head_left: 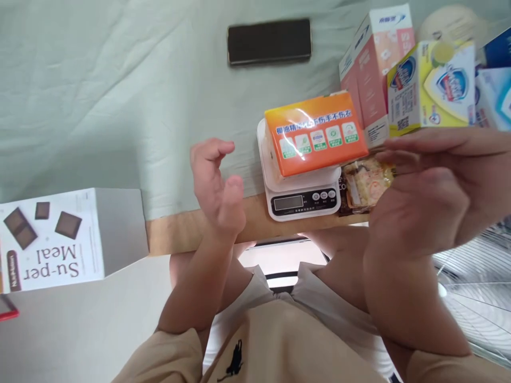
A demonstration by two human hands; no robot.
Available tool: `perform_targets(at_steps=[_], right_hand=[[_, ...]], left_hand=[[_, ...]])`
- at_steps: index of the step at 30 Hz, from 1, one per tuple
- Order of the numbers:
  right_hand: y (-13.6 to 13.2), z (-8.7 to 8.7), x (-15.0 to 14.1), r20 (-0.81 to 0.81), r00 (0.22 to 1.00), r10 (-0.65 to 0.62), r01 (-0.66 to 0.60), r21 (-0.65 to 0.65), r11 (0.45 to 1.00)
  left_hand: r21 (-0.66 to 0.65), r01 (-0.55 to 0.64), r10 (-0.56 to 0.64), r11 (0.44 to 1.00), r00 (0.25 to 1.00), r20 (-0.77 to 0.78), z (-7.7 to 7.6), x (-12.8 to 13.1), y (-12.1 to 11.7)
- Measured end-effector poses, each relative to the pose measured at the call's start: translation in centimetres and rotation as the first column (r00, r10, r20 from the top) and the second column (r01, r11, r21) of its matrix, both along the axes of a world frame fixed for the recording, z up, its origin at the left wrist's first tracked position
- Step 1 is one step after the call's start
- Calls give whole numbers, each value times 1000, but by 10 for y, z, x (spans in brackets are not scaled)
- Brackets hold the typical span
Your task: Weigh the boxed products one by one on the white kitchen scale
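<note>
An orange pack with Chinese lettering (pixel 317 133) rests on a white digital kitchen scale (pixel 303 205), slightly tilted across its plate. The scale's small display looks grey, and I can make out no figures on it. To the left of the scale, my left hand (pixel 219 189) hovers with thumb and fingers curved apart, holding nothing. My right hand (pixel 427 197) is on the other side, fingers stretched out to the left and a little blurred. Nothing shows in it. Below its fingertips lies a clear-wrapped food packet (pixel 365 183), partly covered by the hand.
A black oblong case (pixel 269 42) lies at the back on the pale green cloth (pixel 120 80). Pink box (pixel 369 74), yellow soap box (pixel 435 88) and other packages crowd the right. A white "Su-per Meal" box (pixel 51 239) stands by the front edge at left.
</note>
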State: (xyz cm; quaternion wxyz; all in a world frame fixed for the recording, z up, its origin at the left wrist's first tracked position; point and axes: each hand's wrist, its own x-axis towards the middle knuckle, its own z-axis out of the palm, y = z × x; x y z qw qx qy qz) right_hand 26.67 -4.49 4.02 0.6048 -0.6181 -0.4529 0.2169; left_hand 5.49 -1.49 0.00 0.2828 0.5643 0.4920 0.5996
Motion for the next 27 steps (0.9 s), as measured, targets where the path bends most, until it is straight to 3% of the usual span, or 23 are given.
perform_targets(at_steps=[2, 4, 14, 20, 27], right_hand=[[6, 1, -5, 51, 999, -11, 2, 176, 984], [10, 1, -8, 104, 994, 31, -56, 244, 968], [5, -1, -4, 218, 952, 216, -229, 36, 973], [4, -9, 2, 257, 906, 337, -326, -88, 941], [7, -2, -4, 257, 889, 380, -325, -231, 917]], left_hand=[[11, 28, -28, 1000, 1000, -7, -2, -1, 1], [18, 52, -51, 999, 998, -27, -4, -3, 4], [71, 192, -177, 979, 968, -176, -10, 5, 7], [-14, 248, -244, 969, 943, -225, -14, 12, 8], [-88, 262, -275, 961, 936, -218, -17, 21, 7]])
